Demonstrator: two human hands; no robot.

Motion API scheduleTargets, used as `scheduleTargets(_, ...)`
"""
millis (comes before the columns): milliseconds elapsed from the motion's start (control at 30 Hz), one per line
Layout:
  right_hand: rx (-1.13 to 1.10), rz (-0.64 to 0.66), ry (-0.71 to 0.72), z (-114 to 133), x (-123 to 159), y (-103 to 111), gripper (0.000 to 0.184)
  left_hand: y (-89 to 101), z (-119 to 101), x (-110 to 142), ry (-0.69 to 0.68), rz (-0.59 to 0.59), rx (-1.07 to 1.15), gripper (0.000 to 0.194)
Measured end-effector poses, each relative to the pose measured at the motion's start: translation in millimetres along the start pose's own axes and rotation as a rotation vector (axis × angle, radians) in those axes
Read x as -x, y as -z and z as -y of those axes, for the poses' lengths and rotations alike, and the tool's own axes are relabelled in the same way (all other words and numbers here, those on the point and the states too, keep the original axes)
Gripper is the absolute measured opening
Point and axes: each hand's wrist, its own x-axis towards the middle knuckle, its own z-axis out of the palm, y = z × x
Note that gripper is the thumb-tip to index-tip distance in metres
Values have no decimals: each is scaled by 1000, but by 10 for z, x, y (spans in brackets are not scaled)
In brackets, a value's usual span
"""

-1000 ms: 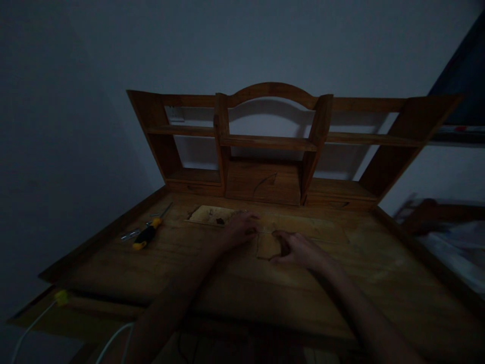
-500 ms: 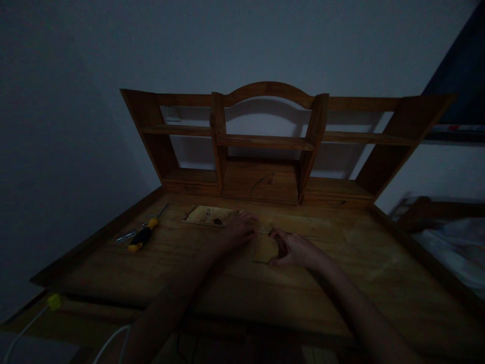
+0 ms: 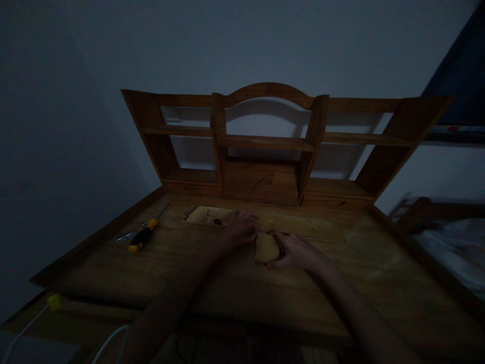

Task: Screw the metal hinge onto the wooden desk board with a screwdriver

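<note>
A small flat piece of wood [image 3: 266,248], pale and roughly square, is gripped along its right side by my right hand [image 3: 296,251], with thumb at the near corner and fingers at the far one. My left hand [image 3: 241,228] is beside the piece's far left corner, fingers curled together; what they hold, if anything, is hidden. Behind both hands a long thin wooden strip [image 3: 314,227] lies on the desk. Left of my left hand lies a broken, pale board [image 3: 206,216] with dark stains and a ragged left end.
A yellow-and-black screwdriver [image 3: 143,237] lies on the left of the wooden desk [image 3: 359,283], with small metal parts [image 3: 126,236] beside it. A wooden shelf unit [image 3: 265,143] stands along the back. A white cable [image 3: 28,323] with a yellow end hangs at the front left.
The small wood piece has tilted a little in my right hand, its face showing more. My left hand has shifted slightly, its fingers curling more.
</note>
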Motion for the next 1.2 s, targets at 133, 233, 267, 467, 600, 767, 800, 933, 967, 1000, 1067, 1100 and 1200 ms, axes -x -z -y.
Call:
scheduleTargets(133, -12, -36, 18, 28, 19, 22, 88, 15, -22, -29, -25, -24, -7, 2)
scheduleTargets(233, 2, -46, -3, 56, 26, 56, 89, 38, -51, -40, -10, -62, -26, 4)
scheduleTargets(267, 8, -48, -10, 63, 25, 65, 89, 44, -59, -40, -1, -76, -35, 4)
scheduleTargets(467, 27, -78, -1, 72, 15, 68, 90, 33, -72, -35, 23, -129, -58, 6)
scheduleTargets(600, 39, -92, -2, 66, 20, 54, 90, 21, -77, -39, 30, -163, -67, 7)
scheduleTargets(767, 59, -108, 15, 59, 20, 41, 89, 20, -84, -46, 38, -177, -86, 7)
scheduleTargets(800, 69, -105, 13, 58, 18, 37, 90, 21, -81, -46, 42, -177, -87, 6)
scheduleTargets(933, 174, -99, -23, 53, 12, 32, 93, 34, -63, -37, 49, -124, -71, 6)
scheduleTargets(967, 198, -96, -31, 51, 12, 35, 93, 40, -59, -33, 46, -111, -64, 7)
scheduleTargets(1000, 214, -93, -37, 47, 12, 40, 93, 46, -56, -29, 41, -101, -58, 8)
scheduleTargets(1067, 218, -86, -42, 40, 11, 51, 93, 55, -50, -22, 26, -91, -53, 11)
scheduleTargets(1100, 212, -84, -41, 37, 11, 55, 93, 58, -47, -19, 19, -88, -54, 12)
scheduleTargets(1200, 194, -87, -25, 32, 8, 57, 91, 58, -40, -14, 9, -100, -57, 15)
